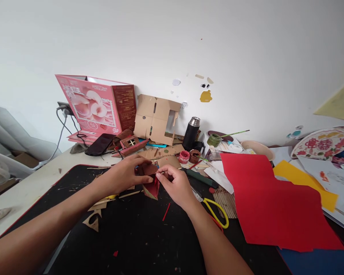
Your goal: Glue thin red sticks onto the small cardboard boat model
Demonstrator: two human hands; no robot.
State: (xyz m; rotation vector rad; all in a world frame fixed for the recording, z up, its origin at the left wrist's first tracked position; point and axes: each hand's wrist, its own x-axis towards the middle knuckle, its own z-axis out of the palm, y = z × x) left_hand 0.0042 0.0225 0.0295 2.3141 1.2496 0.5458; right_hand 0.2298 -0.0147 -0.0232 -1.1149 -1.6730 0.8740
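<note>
My left hand (132, 173) grips a small folded reddish-brown cardboard craft piece (151, 191) over the black mat, its thumb along the near side. At the piece's upper right edge, my right hand (173, 182) is closed in a pinch. Whatever sits between those fingertips is too small to make out. A thin red strip (166, 212) lies on the mat just below the hands. Yellow-handled scissors (215, 208) rest beside my right wrist. Left of the held piece are cut cardboard scraps (93, 220) and thin wooden sticks (130, 194).
Behind the hands stand a small red model house (129, 142), a black phone (101, 144), a black thermos (191, 133), paint jars (184, 156) and a cardboard sheet (157, 118). A pink box (94, 105) leans at the wall. Red paper (275, 206) covers the right side.
</note>
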